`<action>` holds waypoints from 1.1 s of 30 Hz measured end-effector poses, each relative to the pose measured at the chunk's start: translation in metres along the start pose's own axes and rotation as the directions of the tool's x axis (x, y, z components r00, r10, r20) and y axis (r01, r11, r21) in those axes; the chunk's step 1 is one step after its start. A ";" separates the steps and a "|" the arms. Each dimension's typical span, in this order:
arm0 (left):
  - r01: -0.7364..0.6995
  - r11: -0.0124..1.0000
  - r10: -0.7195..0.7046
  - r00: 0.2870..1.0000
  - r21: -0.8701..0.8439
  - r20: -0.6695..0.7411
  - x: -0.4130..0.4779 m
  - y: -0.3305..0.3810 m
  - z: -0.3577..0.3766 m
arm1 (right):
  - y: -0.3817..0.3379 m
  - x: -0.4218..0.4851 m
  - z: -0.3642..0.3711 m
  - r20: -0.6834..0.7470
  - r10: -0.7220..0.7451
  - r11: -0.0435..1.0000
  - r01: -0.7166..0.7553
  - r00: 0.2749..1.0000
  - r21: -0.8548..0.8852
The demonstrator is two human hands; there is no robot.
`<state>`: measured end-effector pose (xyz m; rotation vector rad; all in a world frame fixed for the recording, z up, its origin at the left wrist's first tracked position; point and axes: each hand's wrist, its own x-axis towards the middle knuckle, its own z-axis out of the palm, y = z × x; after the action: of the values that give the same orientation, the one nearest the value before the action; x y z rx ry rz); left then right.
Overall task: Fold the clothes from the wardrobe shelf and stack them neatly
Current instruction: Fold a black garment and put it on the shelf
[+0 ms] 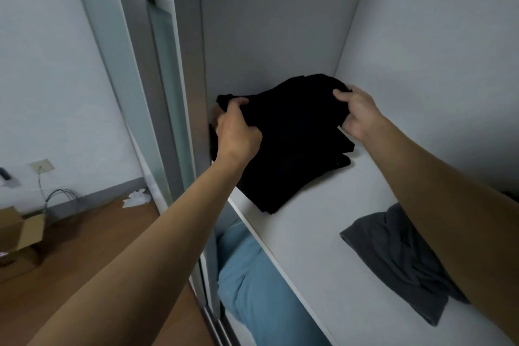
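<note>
Right now the black garment point(292, 143) lies in loose folds at the back left of the white wardrobe shelf point(309, 219), against the rear wall. The left hand point(238, 132) has its grip curled around the garment's left corner, while the right hand point(356, 112) has its grip pinching the far right edge between thumb and fingers. Nearer on the same shelf, well apart from the black one, a grey garment point(393, 258) lies crumpled beside the right forearm. Blue fabric point(252, 289) shows below the shelf edge. Left of the sliding door point(168, 93), a cardboard box point(19, 230) and crumpled paper point(137, 196) sit on the wooden floor point(84, 233).
</note>
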<state>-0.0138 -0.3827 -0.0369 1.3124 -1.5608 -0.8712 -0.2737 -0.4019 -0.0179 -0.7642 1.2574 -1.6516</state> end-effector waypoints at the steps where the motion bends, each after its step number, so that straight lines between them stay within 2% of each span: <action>1: 0.038 0.997 -0.037 0.999 0.069 -0.017 -0.002 -0.002 0.001 | 0.003 0.001 0.000 0.007 0.014 0.999 -0.014 1.000 0.048; 2: 0.026 0.988 -0.021 0.999 0.150 -0.035 -0.005 -0.002 0.002 | 0.008 0.001 0.000 0.005 0.057 0.998 -0.057 0.998 0.024; 3: -0.023 0.970 0.035 0.998 0.241 -0.048 -0.008 -0.001 0.002 | 0.013 0.000 0.001 -0.025 0.112 0.989 -0.114 0.993 -0.095; 4: -0.094 0.936 0.118 0.992 0.340 -0.051 -0.009 0.000 0.003 | 0.019 -0.001 0.002 -0.093 0.129 0.941 -0.151 0.987 -0.303; 6: -0.275 0.816 0.316 0.949 0.509 0.007 -0.005 0.003 0.001 | 0.023 0.001 0.002 -0.220 -0.008 0.715 -0.148 0.975 -0.683; 8: -0.444 0.681 0.460 0.878 0.582 0.132 0.004 0.006 -0.001 | 0.017 0.003 0.011 -0.229 -0.175 0.538 -0.102 0.958 -0.837; 9: -0.475 0.658 0.462 0.867 0.584 0.186 0.010 0.007 0.000 | 0.011 0.003 0.018 -0.213 -0.212 0.509 -0.078 0.954 -0.857; 11: -0.445 0.679 0.348 0.895 0.584 0.278 0.018 0.006 0.006 | 0.007 0.006 0.038 -0.122 -0.219 0.470 -0.005 0.968 -0.882; 14: -0.354 0.664 0.109 0.917 0.658 0.384 0.028 -0.009 0.020 | 0.028 0.009 0.060 0.128 -0.070 0.280 0.143 0.989 -0.949; 16: -0.328 0.640 0.044 0.918 0.695 0.393 0.030 -0.020 0.028 | 0.049 0.016 0.059 0.150 0.006 0.184 0.147 0.989 -0.972; 19: -0.334 0.599 0.063 0.926 0.728 0.373 0.032 -0.031 0.039 | 0.063 0.031 0.049 0.150 -0.037 0.195 0.154 0.988 -0.969; 23: -0.344 0.637 0.087 0.921 0.690 0.379 0.034 -0.038 0.041 | 0.068 0.023 0.038 0.175 -0.137 0.370 0.214 0.975 -0.904; 24: -0.350 0.648 0.094 0.918 0.677 0.386 0.035 -0.040 0.040 | 0.070 0.015 0.035 0.177 -0.172 0.384 0.231 0.969 -0.894; 25: -0.357 0.656 0.100 0.914 0.665 0.393 0.034 -0.040 0.039 | 0.070 0.003 0.032 0.173 -0.200 0.366 0.237 0.964 -0.900; 27: -0.388 0.656 0.117 0.900 0.647 0.421 0.031 -0.039 0.036 | 0.069 -0.024 0.021 0.135 -0.220 0.259 0.191 0.966 -0.947; 29: -0.467 0.591 0.174 0.870 0.658 0.461 0.025 -0.038 0.032 | 0.065 -0.056 0.007 0.095 -0.211 0.170 0.133 0.973 -0.976; 31: -0.567 0.481 0.278 0.822 0.669 0.497 0.019 -0.039 0.026 | 0.058 -0.092 -0.011 0.044 -0.203 0.188 0.083 0.978 -0.979; 33: -0.649 0.422 0.373 0.761 0.633 0.531 0.011 -0.038 0.024 | 0.047 -0.131 -0.035 -0.062 -0.231 0.239 -0.005 0.971 -0.971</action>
<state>-0.0228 -0.4010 -0.0778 1.1107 -2.6209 0.1161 -0.2369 -0.2719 -0.0670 -1.4747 2.4972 -0.8223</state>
